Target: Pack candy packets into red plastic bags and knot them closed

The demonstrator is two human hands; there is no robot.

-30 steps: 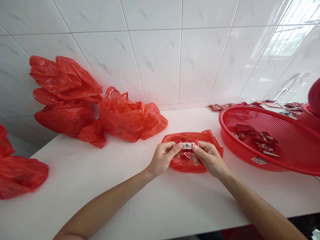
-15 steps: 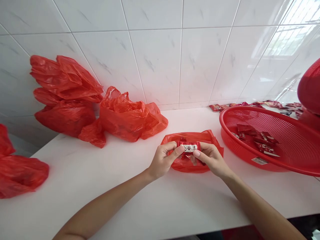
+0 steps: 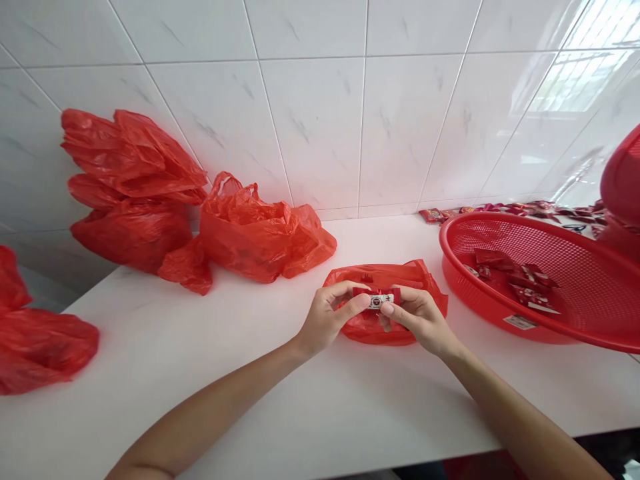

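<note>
Between my two hands is a small candy in a red wrapper with a white band and dark printed characters. My left hand pinches its left end between thumb and fingers. At the right end, my right hand grips it the same way. Beneath both hands a red plastic bag lies spread on the white table. A small dark red wrapped piece shows on the bag behind the candy. My hands partly cover what else lies in the bag.
To the right stands a red mesh basket holding several wrapped pieces. Small packets line the wall behind it. Filled red bags sit at the left, with another red bag at the far left edge.
The candy has tilted a little in my fingers, so its printed band faces differently. My right thumb has shifted slightly left over the band. Bags and basket stay in place.
</note>
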